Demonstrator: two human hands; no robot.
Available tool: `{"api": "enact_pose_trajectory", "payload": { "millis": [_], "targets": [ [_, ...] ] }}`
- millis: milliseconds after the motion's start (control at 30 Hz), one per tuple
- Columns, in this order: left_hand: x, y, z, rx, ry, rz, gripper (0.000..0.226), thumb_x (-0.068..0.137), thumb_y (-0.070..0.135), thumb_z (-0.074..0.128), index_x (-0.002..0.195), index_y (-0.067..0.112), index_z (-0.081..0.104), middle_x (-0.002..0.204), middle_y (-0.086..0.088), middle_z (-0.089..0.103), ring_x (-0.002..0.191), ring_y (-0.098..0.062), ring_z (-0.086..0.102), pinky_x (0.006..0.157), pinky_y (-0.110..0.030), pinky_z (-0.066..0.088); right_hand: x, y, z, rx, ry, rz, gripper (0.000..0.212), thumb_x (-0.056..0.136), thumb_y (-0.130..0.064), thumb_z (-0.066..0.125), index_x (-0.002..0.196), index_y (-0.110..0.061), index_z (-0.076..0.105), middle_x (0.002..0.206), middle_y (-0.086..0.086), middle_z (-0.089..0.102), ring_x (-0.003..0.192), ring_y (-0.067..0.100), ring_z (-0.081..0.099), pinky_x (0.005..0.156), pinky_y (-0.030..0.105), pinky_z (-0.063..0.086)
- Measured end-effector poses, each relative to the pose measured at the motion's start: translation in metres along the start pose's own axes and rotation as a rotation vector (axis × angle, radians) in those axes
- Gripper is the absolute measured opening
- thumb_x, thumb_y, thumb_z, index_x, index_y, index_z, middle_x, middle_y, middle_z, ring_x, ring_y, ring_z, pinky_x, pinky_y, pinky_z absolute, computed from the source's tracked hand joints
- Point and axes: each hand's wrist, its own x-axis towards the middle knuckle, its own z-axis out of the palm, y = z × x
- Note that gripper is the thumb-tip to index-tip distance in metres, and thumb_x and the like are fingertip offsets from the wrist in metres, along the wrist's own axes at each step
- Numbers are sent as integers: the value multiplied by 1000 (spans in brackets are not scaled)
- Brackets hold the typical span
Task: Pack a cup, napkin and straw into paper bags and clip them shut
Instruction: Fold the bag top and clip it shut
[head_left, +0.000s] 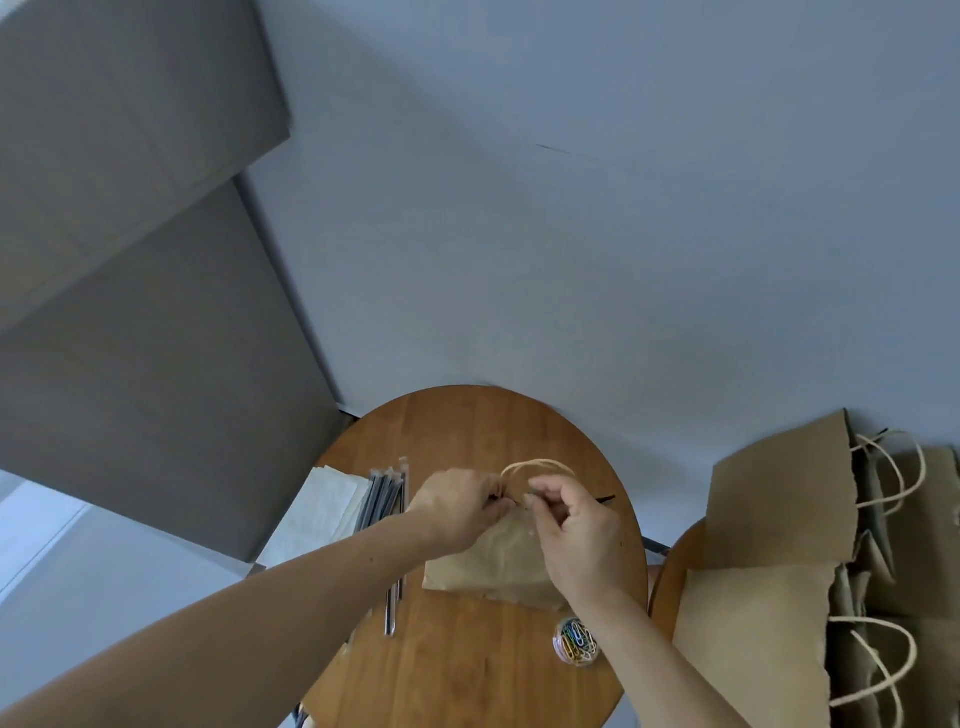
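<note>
A brown paper bag (488, 564) lies flat on the round wooden table (467, 665), its cord handles (537, 465) pointing away from me. My left hand (457, 506) pinches the bag's top edge from the left. My right hand (574, 530) pinches the same edge from the right, fingertips almost meeting the left ones; whether a clip is between them is too small to tell. A dark straw tip (605, 500) pokes out past my right hand. Wrapped straws (384, 501) and white napkins (324, 512) lie to the left.
A small round tub of coloured paper clips (575, 642) sits near my right forearm. More brown paper bags (779, 499) with cord handles are stacked on a second surface at the right. A wall stands just behind the table.
</note>
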Motion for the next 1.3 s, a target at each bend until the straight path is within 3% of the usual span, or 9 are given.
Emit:
{"api": "enact_pose_trajectory", "payload": {
  "millis": [333,633,867,1300],
  "targets": [
    [1,-8,1,29,80,86,25,102,33,45,107,20,67,91,1,71,83,-21,63,75,-36,46,19,6,-2,-167,-174,39,14,90,-19,71,102,-23,76,88,-15,74,78,3,68,71,19,55],
    [2,-10,0,9,104,134,24,102,30,46,104,20,67,86,4,70,79,-18,61,69,-30,35,25,12,4,-251,-197,-17,12,91,-23,69,102,-24,75,87,-12,74,76,7,69,68,29,57],
    [0,-8,2,-17,169,165,22,100,25,49,94,16,68,80,2,68,74,-18,61,69,-25,30,25,15,4,-403,-251,-138,11,92,-28,66,99,-24,73,86,-11,73,76,7,67,67,26,53],
    [-8,-8,12,-11,201,143,27,101,29,49,86,14,65,77,1,68,71,-18,60,73,-24,29,21,12,7,-535,-357,-83,17,96,-37,57,94,-20,61,88,-7,62,78,12,62,66,27,50]
  ]
}}
